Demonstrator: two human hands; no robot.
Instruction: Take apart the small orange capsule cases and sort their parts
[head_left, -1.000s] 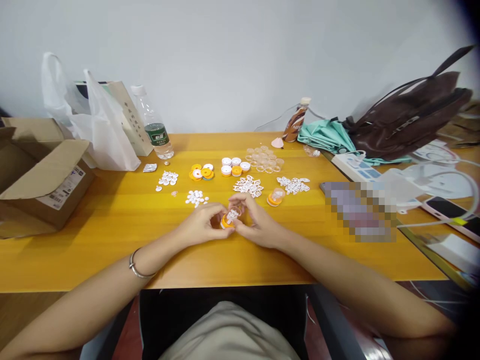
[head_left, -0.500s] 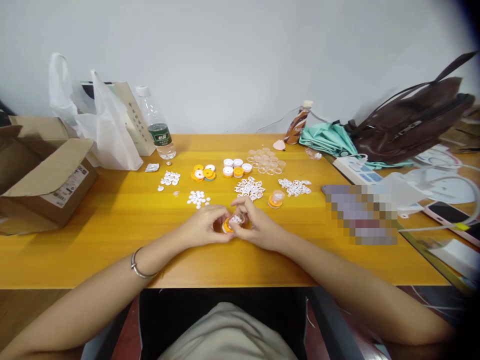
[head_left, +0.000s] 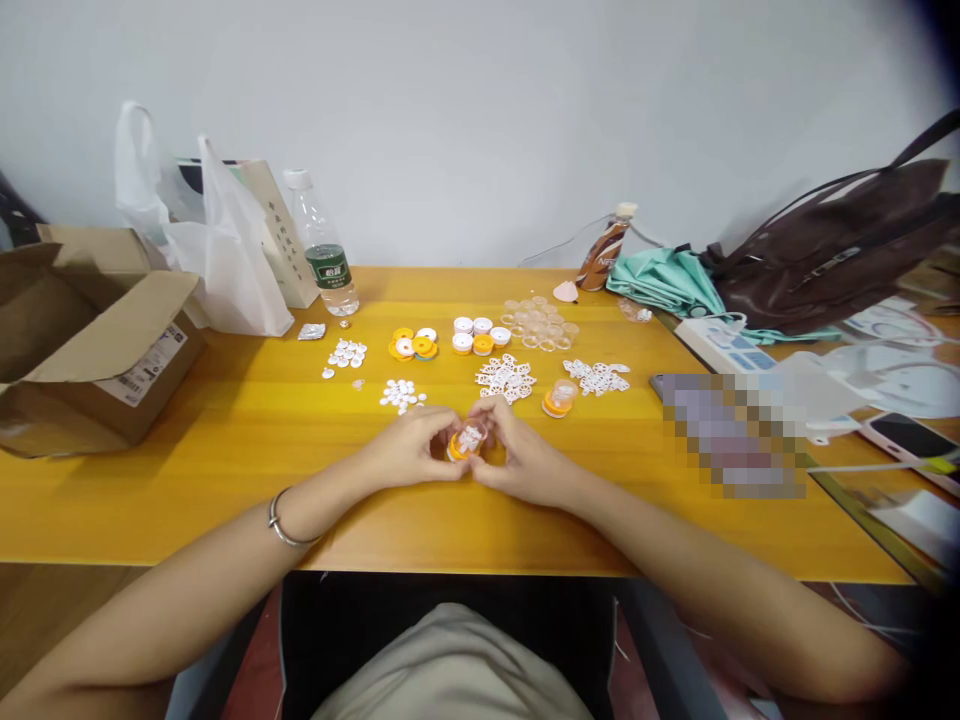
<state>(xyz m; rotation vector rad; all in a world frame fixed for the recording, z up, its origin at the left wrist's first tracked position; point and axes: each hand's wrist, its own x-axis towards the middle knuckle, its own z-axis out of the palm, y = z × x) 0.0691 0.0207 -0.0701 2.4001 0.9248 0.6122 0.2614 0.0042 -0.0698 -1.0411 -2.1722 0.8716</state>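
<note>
Between my two hands is a small capsule toy (head_left: 468,440) with an orange and white base and a clear cover over white parts. My left hand (head_left: 420,447) grips its base from the left, thumb and fingers closed on it. From the right, my right hand (head_left: 517,455) pinches the clear cover. A similar capsule toy (head_left: 558,399) stands on the table, beyond my right hand. Past my hands lie piles of white cut-out pieces (head_left: 506,378), more white cut-outs (head_left: 597,377) and small white discs (head_left: 401,393).
Clear cups (head_left: 540,322), white and orange rings (head_left: 480,335) and orange discs (head_left: 413,345) sit farther back on the table (head_left: 225,500). A cardboard box (head_left: 142,370), plastic bag (head_left: 225,250) and water bottle (head_left: 328,260) stand left. A pixelated item (head_left: 731,435) and power strip (head_left: 724,345) lie right.
The view has shifted slightly. The held toy has tilted so its clear cover and white contents show more, and my right fingers have moved off its front toward the side.
</note>
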